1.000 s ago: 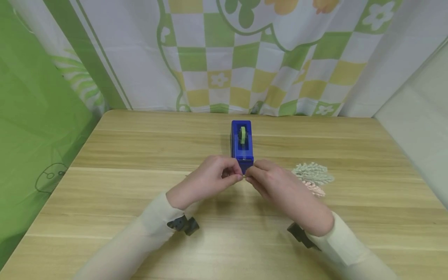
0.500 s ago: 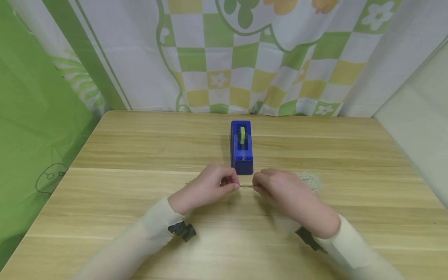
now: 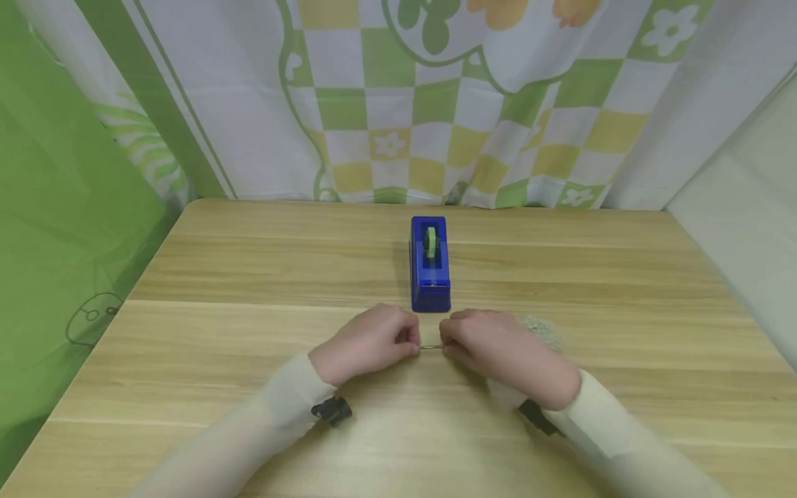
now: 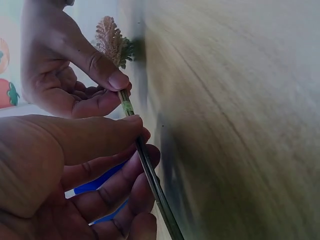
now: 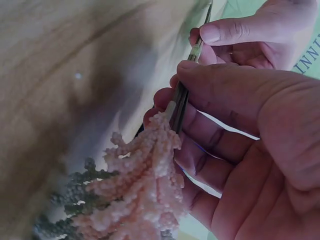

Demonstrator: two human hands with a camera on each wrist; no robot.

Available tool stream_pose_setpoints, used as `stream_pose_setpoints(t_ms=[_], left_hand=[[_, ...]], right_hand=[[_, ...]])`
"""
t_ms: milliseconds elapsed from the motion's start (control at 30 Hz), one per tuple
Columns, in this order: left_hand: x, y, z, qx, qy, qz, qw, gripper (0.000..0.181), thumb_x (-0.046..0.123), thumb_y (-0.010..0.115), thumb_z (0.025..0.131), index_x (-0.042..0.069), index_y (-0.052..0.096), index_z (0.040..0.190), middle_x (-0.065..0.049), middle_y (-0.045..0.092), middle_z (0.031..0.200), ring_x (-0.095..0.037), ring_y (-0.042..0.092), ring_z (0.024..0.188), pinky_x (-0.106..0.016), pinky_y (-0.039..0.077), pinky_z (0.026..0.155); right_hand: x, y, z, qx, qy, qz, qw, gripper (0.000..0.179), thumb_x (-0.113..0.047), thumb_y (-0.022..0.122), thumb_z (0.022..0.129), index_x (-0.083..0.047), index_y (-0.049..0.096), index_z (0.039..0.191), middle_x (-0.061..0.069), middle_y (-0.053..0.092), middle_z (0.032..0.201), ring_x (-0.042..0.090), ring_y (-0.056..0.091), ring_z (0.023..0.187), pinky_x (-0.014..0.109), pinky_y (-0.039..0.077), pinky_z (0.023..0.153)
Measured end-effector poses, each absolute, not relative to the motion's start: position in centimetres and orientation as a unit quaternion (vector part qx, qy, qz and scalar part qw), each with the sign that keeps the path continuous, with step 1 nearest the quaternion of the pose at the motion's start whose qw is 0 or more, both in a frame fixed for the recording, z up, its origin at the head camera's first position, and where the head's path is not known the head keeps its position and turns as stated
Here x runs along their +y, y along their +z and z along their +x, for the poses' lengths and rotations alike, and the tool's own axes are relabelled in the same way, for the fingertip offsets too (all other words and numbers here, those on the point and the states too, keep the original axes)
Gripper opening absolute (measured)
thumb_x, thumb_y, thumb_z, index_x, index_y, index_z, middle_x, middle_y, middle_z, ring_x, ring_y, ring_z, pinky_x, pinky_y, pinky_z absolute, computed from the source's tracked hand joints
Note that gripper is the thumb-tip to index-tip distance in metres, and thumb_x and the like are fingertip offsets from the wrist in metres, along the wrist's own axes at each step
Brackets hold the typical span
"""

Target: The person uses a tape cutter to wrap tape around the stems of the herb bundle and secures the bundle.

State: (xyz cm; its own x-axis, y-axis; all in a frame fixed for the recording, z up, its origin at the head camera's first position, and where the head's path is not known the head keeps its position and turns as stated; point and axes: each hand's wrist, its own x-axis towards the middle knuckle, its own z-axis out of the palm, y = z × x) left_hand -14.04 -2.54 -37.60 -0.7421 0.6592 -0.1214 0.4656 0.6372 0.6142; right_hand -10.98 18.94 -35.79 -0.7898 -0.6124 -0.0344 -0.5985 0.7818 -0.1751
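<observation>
My left hand (image 3: 367, 346) pinches a thin bundle of stems (image 4: 156, 190) between thumb and fingers. Further along the same bundle, my right hand (image 3: 504, 349) grips it just below the flower heads. A band of light green tape (image 4: 127, 106) wraps the stems in the short gap between the two hands. In the right wrist view, a pink artificial flower spray (image 5: 145, 175) and a grey-green one (image 5: 80, 192) spread from the stem ends. Seen from the head, only the pale green spray (image 3: 542, 332) shows behind my right hand; the pink one is hidden.
A blue tape dispenser (image 3: 429, 297) stands just beyond both hands, holding a light green tape roll (image 3: 431, 242). The wooden table (image 3: 249, 263) runs back to a checked curtain (image 3: 436, 104).
Both hands have moved back from the dispenser toward the body, bringing the stems along. A short length of stem now shows between the fingertips, and the pink spray has gone behind the right hand.
</observation>
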Motion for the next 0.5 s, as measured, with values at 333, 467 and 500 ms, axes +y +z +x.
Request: stream_pose_setpoints(t_ms=[333, 467, 500], left_hand=[[-2.63, -38.26, -14.32, 0.89, 0.276, 0.318, 0.175, 0.015, 0.012, 0.075, 0.094, 0.015, 0.071, 0.08, 0.003, 0.069, 0.081, -0.011, 0.058, 0.075, -0.029, 0.051, 0.073], [-2.77, -38.14, -14.35, 0.888, 0.273, 0.322, 0.183, 0.011, 0.014, 0.077, 0.094, 0.015, 0.073, 0.084, 0.003, 0.069, 0.082, -0.01, 0.059, 0.074, -0.028, 0.052, 0.073], [-2.84, -38.03, -14.35, 0.887, 0.271, 0.323, 0.186, 0.009, 0.015, 0.077, 0.094, 0.015, 0.073, 0.086, 0.004, 0.069, 0.082, -0.009, 0.059, 0.075, -0.027, 0.052, 0.073]], right_hand=[[18.66, -36.63, -11.26, 0.94, -0.077, -0.328, 0.045, 0.023, -0.014, 0.073, 0.095, -0.018, 0.059, 0.078, -0.009, 0.058, 0.072, 0.004, 0.048, 0.062, 0.021, 0.045, 0.058], [18.69, -36.46, -11.12, 0.941, -0.081, -0.325, 0.05, 0.016, -0.015, 0.074, 0.095, -0.017, 0.063, 0.084, -0.007, 0.063, 0.077, 0.006, 0.053, 0.066, 0.023, 0.049, 0.061], [18.73, -36.39, -11.03, 0.942, -0.082, -0.321, 0.053, 0.012, -0.017, 0.075, 0.095, -0.016, 0.065, 0.088, -0.006, 0.066, 0.08, 0.006, 0.056, 0.068, 0.024, 0.051, 0.062]])
